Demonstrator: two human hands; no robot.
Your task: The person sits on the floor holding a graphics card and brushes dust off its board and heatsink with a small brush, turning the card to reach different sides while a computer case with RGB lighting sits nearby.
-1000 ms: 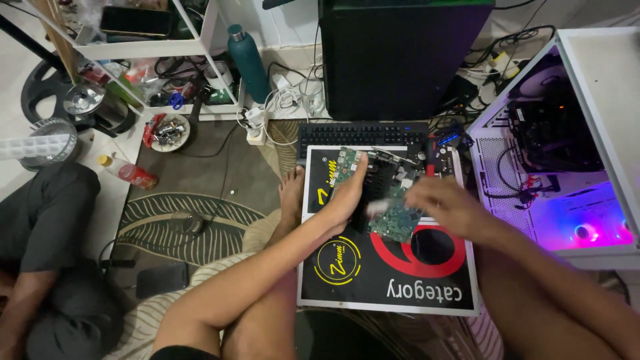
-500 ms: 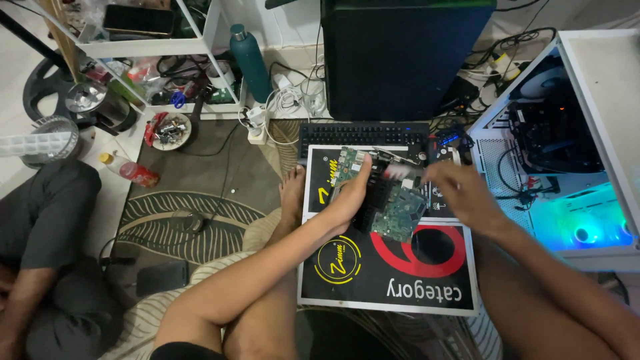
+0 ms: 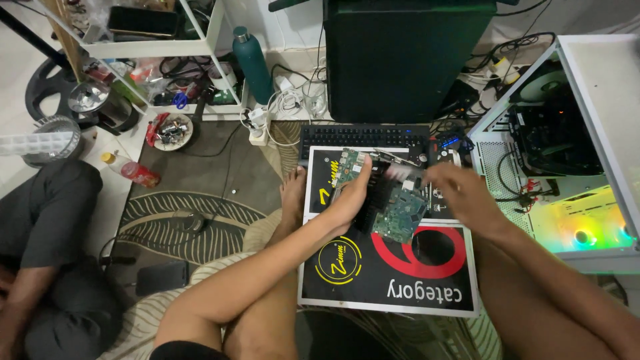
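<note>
Head view: left hand [image 3: 350,197] clamped on green circuit board [image 3: 399,215]; right hand [image 3: 460,190] blurred, grip unclear.

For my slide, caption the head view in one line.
Left hand steadies a green circuit board on a black printed panel; blurred right hand hovers beside it, keyboard beyond.

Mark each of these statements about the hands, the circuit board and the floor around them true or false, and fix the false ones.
1. The left hand rests on the green circuit board. True.
2. The right hand is flat on the keyboard. False: it is over the board's right side, blurred.
3. The board lies on bare floor. False: on a black printed sheet.
4. A teal bottle stands upright by the white shelf. True.
5. The computer case is on the person's left. False: right, open.
</note>
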